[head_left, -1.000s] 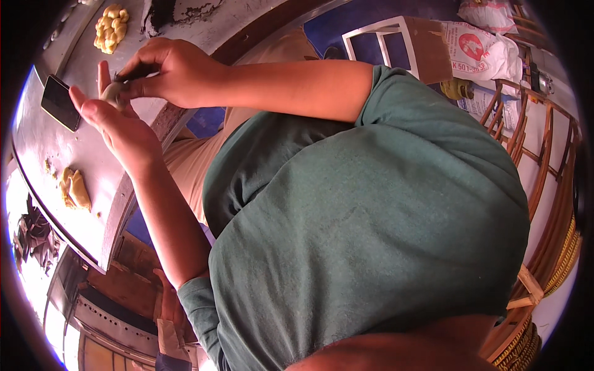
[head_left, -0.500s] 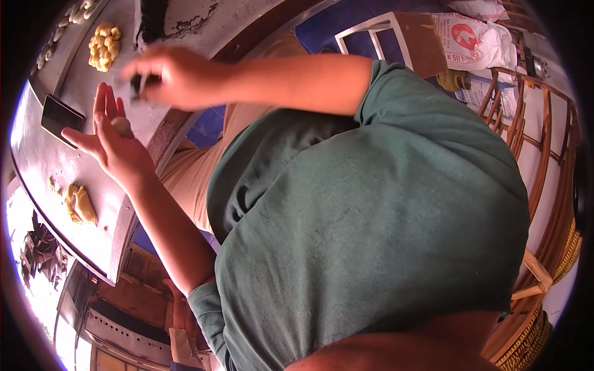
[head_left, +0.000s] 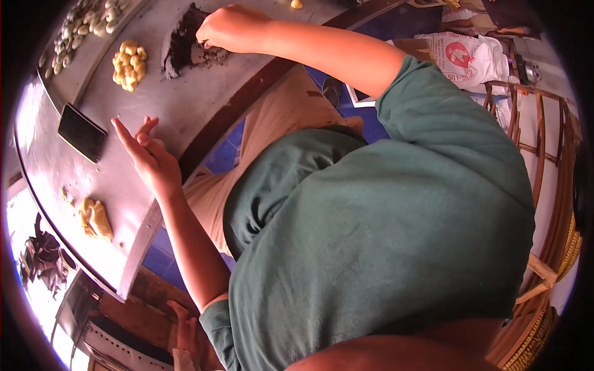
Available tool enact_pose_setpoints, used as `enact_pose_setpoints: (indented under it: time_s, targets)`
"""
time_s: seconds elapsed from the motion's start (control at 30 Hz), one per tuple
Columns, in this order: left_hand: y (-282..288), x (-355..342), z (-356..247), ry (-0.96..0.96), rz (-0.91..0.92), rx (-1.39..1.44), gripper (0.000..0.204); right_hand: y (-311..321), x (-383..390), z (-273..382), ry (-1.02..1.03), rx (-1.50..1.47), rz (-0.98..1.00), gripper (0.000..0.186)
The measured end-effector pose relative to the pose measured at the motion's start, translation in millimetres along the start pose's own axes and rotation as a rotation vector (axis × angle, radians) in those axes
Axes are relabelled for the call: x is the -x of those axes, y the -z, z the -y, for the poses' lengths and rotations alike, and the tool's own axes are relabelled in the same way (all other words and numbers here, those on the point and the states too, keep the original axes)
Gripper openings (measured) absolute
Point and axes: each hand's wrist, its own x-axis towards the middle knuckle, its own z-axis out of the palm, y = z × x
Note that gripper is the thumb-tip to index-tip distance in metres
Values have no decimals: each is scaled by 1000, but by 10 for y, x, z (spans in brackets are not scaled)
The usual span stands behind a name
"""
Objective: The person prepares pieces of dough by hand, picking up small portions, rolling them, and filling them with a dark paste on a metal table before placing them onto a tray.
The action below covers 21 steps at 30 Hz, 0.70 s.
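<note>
Just above the metal table is my left hand [head_left: 154, 162], fingers stretched and somewhat apart. I see nothing in it, though part of its palm is turned from view. At the far side, my right hand [head_left: 234, 29] is closed at the edge of a dark, sticky-looking paste [head_left: 180, 46] smeared on the tabletop. Its curled fingertips touch the paste; how much they pinch is hidden. Yellow dough balls [head_left: 129, 65] sit in a cluster left of the paste. A torn lump of yellow dough [head_left: 94, 219] lies toward the near left end.
A black phone [head_left: 83, 133] lies on the metal table [head_left: 145, 105] left of my left hand. Many small pale greenish pieces [head_left: 83, 28] fill the far left. One yellow dough piece [head_left: 296, 4] is at the top. White sacks [head_left: 461, 59] stand at the right.
My right hand has moved from above my left hand across to the dark paste. The small dough ball seen in my left hand before is out of sight now. The view has shifted.
</note>
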Motion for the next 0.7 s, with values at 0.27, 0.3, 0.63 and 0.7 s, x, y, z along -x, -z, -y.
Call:
enact_pose_setpoints:
  time_s: [0.27,0.3,0.63,0.7]
  targets:
    - [24,25,8,-1,-4,-12,48,-385,149,134,-278,-40,-355,34]
    - [25,13,-5,-11,0,-13,48,-351,294,181,-134,-54,-470,29]
    - [64,27,81,-13,-6,-66,46,-88,-56,210,-366,-275,-459,25]
    - [13,32,7,-10,-5,-42,45,-87,87,121,-325,-259,-368,28]
